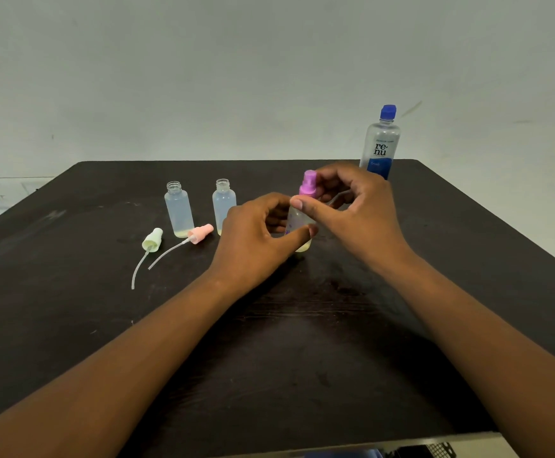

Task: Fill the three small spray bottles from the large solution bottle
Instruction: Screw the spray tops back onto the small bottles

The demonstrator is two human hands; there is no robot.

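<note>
Spray bottle [299, 223] upright on table [302, 358], gripped low between left hand [253, 236] thumb and fingers [271, 201]. Purple pump cap [308, 183] pinched on top by right hand [358, 209], thumb across bottle neck; cap possibly part unscrewed, hard to tell. Two uncapped bottles [178, 209] [224, 203] standing left, near green [152, 239] and pink [200, 233] pumps lying flat. Large renu bottle [380, 143] behind right hand, capped blue.

on the table [401, 342], two open bottles [179, 209] [224, 204] stand left of the gripped bottle [297, 223], two loose spray caps [152, 240] [200, 233] lie before them, and the large solution bottle [381, 143] stands behind-right.
</note>
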